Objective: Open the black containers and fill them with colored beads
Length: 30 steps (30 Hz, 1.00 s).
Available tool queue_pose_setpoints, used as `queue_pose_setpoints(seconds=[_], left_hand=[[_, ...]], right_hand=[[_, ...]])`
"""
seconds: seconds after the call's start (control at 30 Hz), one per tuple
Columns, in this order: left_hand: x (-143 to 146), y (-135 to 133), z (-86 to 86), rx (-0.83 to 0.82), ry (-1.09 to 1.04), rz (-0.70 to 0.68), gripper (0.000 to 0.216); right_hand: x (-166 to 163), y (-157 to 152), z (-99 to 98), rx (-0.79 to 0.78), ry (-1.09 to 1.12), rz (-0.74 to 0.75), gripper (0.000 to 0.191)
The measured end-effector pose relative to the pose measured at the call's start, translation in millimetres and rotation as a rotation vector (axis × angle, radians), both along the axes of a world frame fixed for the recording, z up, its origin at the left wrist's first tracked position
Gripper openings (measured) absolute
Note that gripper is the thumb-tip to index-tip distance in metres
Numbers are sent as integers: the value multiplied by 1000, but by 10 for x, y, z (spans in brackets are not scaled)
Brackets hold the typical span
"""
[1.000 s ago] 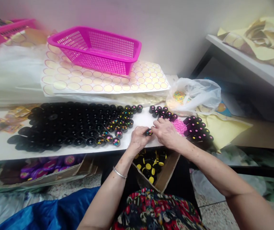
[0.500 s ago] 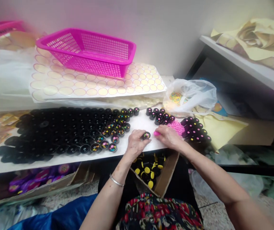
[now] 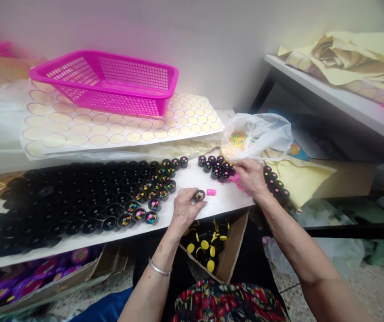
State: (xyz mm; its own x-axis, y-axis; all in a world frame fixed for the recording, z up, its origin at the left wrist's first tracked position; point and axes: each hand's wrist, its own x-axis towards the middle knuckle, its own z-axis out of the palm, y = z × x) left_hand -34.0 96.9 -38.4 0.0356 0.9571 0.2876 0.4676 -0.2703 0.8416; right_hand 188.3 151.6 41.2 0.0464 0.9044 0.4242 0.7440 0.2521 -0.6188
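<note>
My left hand (image 3: 185,203) grips a small round black cup (image 3: 199,195) between thumb and fingers. Pink and other coloured bits show inside the cup's open top. Just right of it, a short pink cylinder (image 3: 211,192) lies on the white tabletop (image 3: 224,203). My right hand (image 3: 249,175) is over a heap of small pink pieces (image 3: 234,180). Its fingertips are pinched together at the edge of a group of small black caps (image 3: 216,171) with pink tops; what they hold, if anything, is hidden.
Rows of black cups (image 3: 109,222) cover the left, those nearest me filled with coloured bits. Behind stand a pink basket (image 3: 111,105) on label sheets (image 3: 134,136) and a plastic bag of beads (image 3: 241,139). A carton (image 3: 234,250) of yellow-topped black pieces is below the table edge.
My right hand has let go of the pink cylinder, leaving it on the table, and moved right and back to the black caps. My left hand still holds the cup. The view has shifted.
</note>
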Motion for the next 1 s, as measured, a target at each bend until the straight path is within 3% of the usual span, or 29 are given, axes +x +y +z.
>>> queue_pose_setpoints(seconds=[0.13,0.2,0.37,0.43,0.6,0.73,0.8,0.9,1.0], left_hand=[[-17,17,0,10,9,-12,29],[-21,23,3,13,11,-10,30],[-28,21,-7,8,14,-12,32],[-31,16,-11,1,22,-12,32],[-35,6,-7,-3,22,-21,27],[-45,20,-23,4,37,-22,27],[-49,31,-37,9,40,-16,28],[-51,35,-35,15,40,-16,28],[-50,26,1,20,51,-11,27]], right_hand=[[234,235,186,82,-49,-160,12],[278,353,261,89,-77,-158,12],[104,464,246,-66,-151,227,16],[-4,452,164,-104,-167,287,16],[-71,594,15,-68,-92,105,15],[91,902,64,-49,-106,-141,17],[173,1026,95,-57,-105,-171,19],[211,1121,85,-104,-149,78,19],[153,1161,25,-118,-337,321,24]])
